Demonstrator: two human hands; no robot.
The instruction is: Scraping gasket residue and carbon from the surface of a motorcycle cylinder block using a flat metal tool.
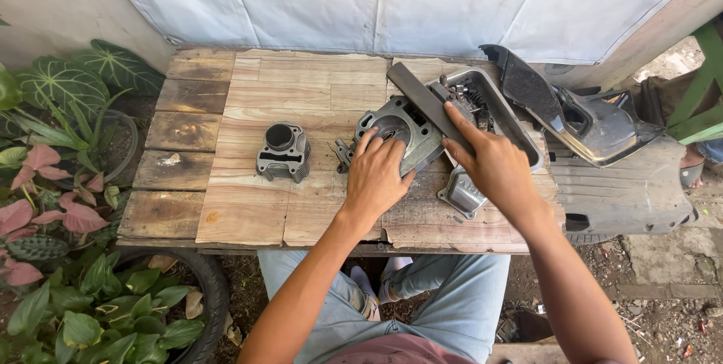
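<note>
A grey metal engine head (pixel 398 124) lies near the middle of the wooden table (pixel 226 206). My left hand (pixel 374 178) presses down on its near edge, fingers spread over it. My right hand (pixel 491 161) lies flat on a long dark flat bar (pixel 426 99) that rests slanted across the engine head's top face, index finger stretched along it. A small grey metal cover (pixel 460 194) sits just under my right palm. A separate finned engine cylinder (pixel 283 152) stands alone to the left.
A metal tray (pixel 506 108) with small parts sits behind my right hand. Dark plastic scooter body panels (pixel 595 123) lie at the table's right end. Potted plants (pixel 60 153) and a tyre planter (pixel 203 289) crowd the left side. A white tarp (pixel 407 3) hangs behind.
</note>
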